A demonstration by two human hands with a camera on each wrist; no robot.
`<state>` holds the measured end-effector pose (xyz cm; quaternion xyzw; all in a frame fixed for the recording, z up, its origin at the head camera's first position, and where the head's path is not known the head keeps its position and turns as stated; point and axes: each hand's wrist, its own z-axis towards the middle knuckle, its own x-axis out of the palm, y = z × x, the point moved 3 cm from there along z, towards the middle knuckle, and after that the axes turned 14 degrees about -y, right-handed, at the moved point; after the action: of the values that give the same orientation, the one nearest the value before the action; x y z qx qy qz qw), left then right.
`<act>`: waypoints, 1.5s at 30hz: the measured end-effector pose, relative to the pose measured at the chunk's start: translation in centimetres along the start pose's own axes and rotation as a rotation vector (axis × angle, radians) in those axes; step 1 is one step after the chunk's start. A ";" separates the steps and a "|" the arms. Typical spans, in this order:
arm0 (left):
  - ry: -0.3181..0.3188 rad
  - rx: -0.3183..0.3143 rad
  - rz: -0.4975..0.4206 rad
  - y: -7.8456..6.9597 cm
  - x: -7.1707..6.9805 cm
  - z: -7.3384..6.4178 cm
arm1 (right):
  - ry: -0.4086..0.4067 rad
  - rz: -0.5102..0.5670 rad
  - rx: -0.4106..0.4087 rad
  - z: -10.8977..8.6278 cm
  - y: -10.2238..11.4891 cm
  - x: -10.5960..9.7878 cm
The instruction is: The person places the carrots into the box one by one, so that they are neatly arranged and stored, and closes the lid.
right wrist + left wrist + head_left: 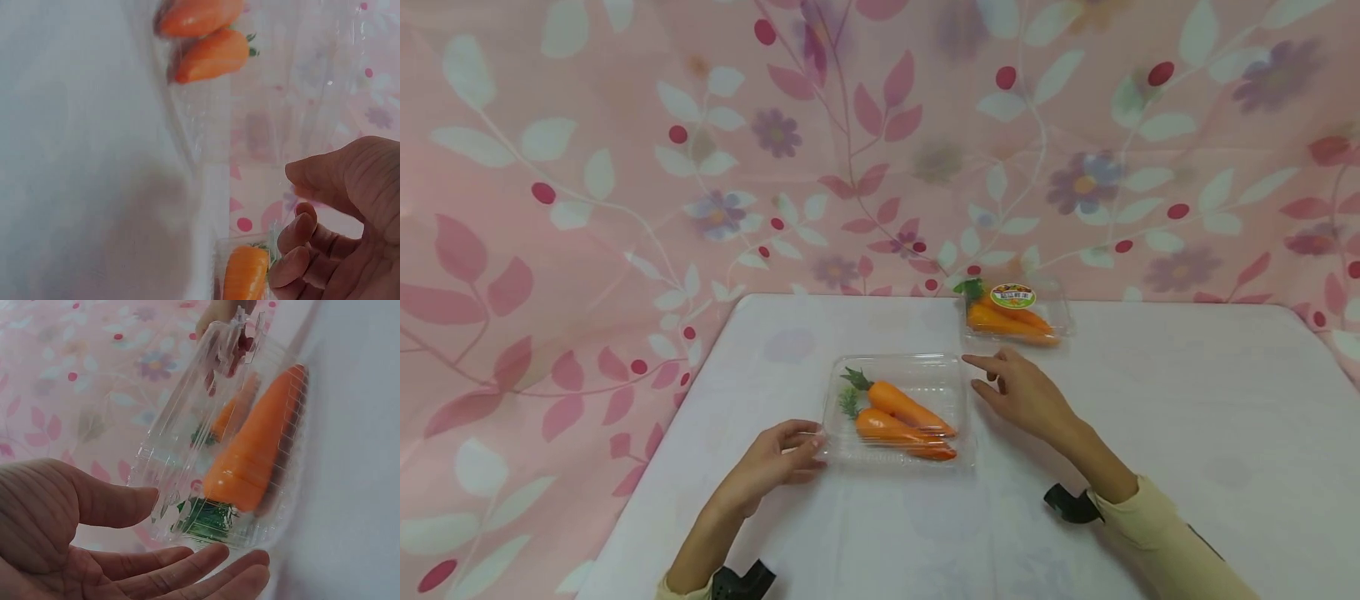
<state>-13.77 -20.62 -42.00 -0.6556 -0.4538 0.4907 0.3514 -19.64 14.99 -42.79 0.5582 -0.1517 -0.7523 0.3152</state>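
A clear plastic box [925,375] lies mid-table with two orange carrots [904,408] inside, their green tops to the left. My left hand [771,462] is at the box's left side. In the left wrist view, its thumb is by the lid edge and its fairly straight fingers lie along the lower end; whether they press is unclear. Near the box's far right corner is my right hand [1026,396], index finger extended, other fingers loosely bent, holding nothing. In the right wrist view its thumb and fingers stand apart.
Behind my right hand, by the table's far edge, another clear pack [1062,307] of carrots bears an oval label [1012,296]. A white cloth [1187,400] covers the table. A pink floral curtain [880,150] hangs behind. Each wrist carries a black device [1073,504].
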 end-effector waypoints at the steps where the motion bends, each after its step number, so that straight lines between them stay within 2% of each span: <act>1: -0.001 -0.001 0.004 0.0 0.0 -0.1 | 0.001 0.016 0.010 -0.2 0.0 -0.2; 6: -0.004 -0.024 -0.011 0.1 -0.1 -0.4 | 0.038 0.093 0.065 -1.4 0.4 -1.3; 13: 0.011 -0.071 -0.028 0.2 0.4 -0.6 | 0.288 0.228 0.158 -3.3 0.7 -2.3; 17: 0.025 -0.086 -0.021 0.3 0.6 -0.5 | 0.355 0.310 0.224 -4.2 0.8 -2.1; 20: 0.045 -0.088 -0.028 0.4 0.7 -0.6 | 0.387 0.369 0.286 -4.6 0.7 -1.8; 26: 0.057 -0.090 -0.041 0.3 0.8 -0.7 | 0.444 0.475 0.300 -5.1 0.9 -1.2; 30: 0.068 -0.112 -0.045 0.3 1.0 -0.7 | 0.477 0.551 0.357 -5.3 1.1 -0.8; 39: 0.199 -0.140 -0.082 0.2 1.4 -0.6 | 0.510 0.626 0.482 -5.8 1.1 0.2; 45: 0.201 -0.154 -0.100 0.0 1.6 -0.5 | 0.523 0.663 0.490 -5.9 1.5 0.4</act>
<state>-13.16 -19.17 -42.43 -0.7031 -0.4847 0.3679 0.3679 -13.74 14.31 -44.11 0.7078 -0.4096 -0.3881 0.4249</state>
